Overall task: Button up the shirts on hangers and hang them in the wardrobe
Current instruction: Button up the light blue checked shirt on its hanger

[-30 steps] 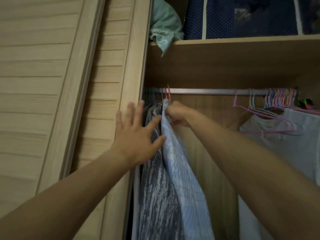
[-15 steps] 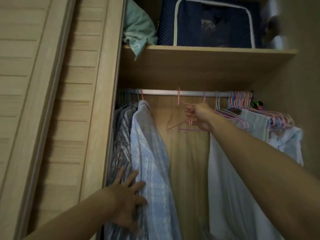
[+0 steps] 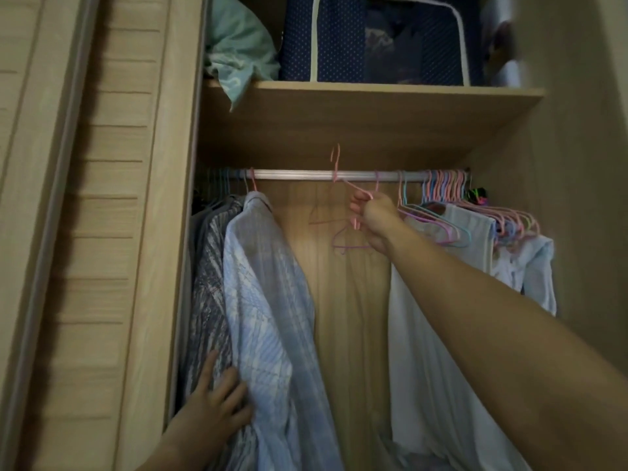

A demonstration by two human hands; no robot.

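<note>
A light blue striped shirt hangs on a pink hanger from the wardrobe rail, at the left beside a grey patterned shirt. My left hand rests with spread fingers against the lower part of these two shirts. My right hand grips an empty pink hanger near the rail's middle; its hook stands lifted above the rail. A purple empty hanger shows just under that hand.
White garments and several pastel hangers crowd the rail's right end. A shelf above carries a navy dotted storage bag and a teal cloth. The louvred sliding door stands at the left.
My right hand let go of the blue shirt's hanger, moved right along the rail and took an empty pink hanger, now lifted off the rail. My left hand dropped to the shirts' lower part.
</note>
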